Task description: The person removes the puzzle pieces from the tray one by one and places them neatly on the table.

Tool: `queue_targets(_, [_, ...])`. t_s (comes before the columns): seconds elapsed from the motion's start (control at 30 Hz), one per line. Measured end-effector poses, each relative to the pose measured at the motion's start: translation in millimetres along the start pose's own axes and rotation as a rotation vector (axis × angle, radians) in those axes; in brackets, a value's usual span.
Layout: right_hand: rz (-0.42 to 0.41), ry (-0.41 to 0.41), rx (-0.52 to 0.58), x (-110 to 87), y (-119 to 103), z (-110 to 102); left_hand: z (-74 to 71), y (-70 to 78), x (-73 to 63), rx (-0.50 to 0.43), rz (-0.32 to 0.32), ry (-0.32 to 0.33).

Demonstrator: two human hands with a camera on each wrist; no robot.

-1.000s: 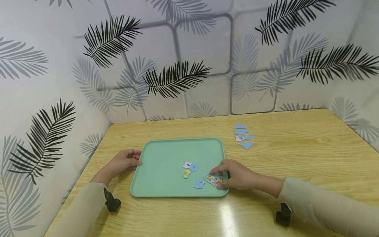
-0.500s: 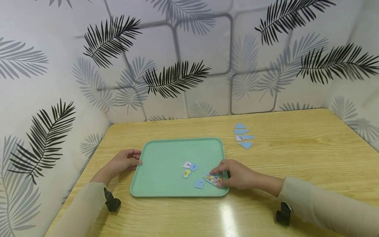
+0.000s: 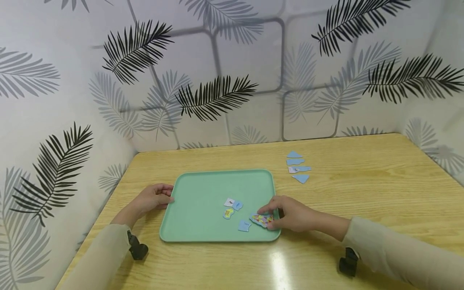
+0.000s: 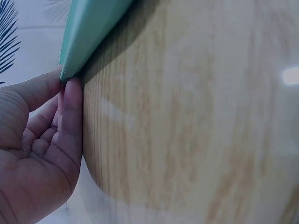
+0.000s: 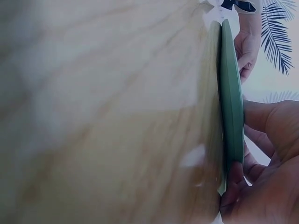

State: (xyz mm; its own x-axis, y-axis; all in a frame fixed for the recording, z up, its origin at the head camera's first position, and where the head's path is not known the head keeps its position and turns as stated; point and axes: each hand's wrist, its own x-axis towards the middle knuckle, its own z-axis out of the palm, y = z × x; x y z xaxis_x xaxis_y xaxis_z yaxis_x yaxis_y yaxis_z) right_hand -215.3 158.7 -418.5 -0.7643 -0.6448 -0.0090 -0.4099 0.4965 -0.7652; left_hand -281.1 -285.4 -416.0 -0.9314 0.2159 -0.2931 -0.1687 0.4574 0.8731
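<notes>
My right hand (image 3: 293,215) reaches over the right rim of a green tray (image 3: 199,205). Its thumb and index finger pinch a multicoloured puzzle piece (image 3: 261,219) from either side, close over the tray's floor. The other fingers are outside the rim; in the right wrist view, the little finger is by the tray's edge. On the far left, my left hand (image 3: 152,197) grips the tray's rim between thumb and fingers, as the left wrist view also shows. Near the pinched piece lie a blue puzzle piece (image 3: 244,225), a yellow one (image 3: 228,213), and a white-and-blue pair (image 3: 233,203).
Beyond the tray's right corner, several blue puzzle pieces (image 3: 295,161) lie in a column on the wooden table (image 3: 355,177). A leaf-patterned wall covering (image 3: 253,117) rises behind the table and along its left side. Black wrist mounts (image 3: 137,245) hang below both sleeves.
</notes>
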Motion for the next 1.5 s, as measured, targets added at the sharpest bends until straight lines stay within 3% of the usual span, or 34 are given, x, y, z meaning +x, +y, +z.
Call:
queue_targets(0.3, [0.0, 0.028, 0.03, -3.1, -2, -4, 0.3, 0.1, 0.0, -0.001, 0.003, -0.002])
queue_targets(0.87, [-0.006, -0.023, 0.113, -11.3, 3, -16, 1.6, 2.4, -1.0, 0.009, 0.004, -0.008])
queue_targets(1.5, [0.004, 0.04, 0.079, -23.8, 27, -38, 1.7, 3.2, -2.2, 0.015, -0.005, 0.0])
